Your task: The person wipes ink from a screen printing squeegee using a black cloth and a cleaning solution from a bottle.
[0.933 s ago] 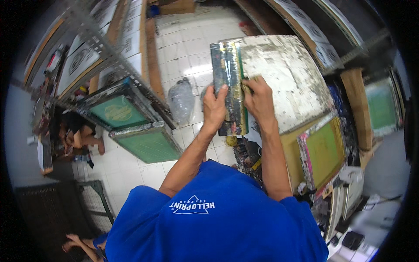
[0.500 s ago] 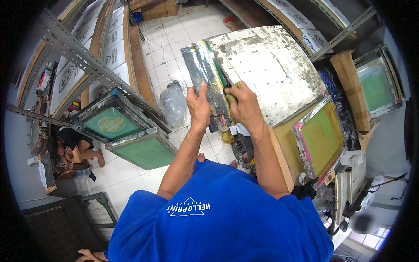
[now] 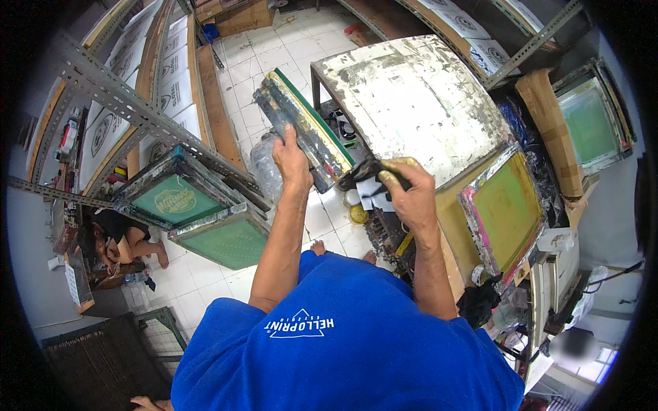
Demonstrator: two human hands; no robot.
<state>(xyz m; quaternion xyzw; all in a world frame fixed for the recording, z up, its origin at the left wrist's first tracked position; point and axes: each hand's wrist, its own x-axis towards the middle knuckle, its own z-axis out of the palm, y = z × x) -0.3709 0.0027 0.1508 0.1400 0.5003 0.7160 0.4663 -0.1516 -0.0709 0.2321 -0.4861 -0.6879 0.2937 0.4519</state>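
My left hand (image 3: 293, 164) grips a long, ink-smeared squeegee (image 3: 308, 127) by its near part, with the thumb laid across its dark face. The squeegee slants away to the far left, and a green blade runs along its right edge. My right hand (image 3: 416, 192) is closed on a dark, crumpled rag (image 3: 361, 174), its fingers stained yellowish. The rag's loose end hangs beside the squeegee's near right corner; whether they touch, I cannot tell.
A paint-crusted white table (image 3: 418, 103) stands ahead right. Framed printing screens lean at the left (image 3: 223, 236) and right (image 3: 504, 212). A clear plastic bag (image 3: 265, 166) lies on the tiled floor behind the squeegee. Another person (image 3: 120, 240) crouches at far left by metal shelving (image 3: 103, 82).
The squeegee has swung left, away from the table, its green edge now in fuller view. My right hand has come off its edge toward the near right, drawing the rag with it.
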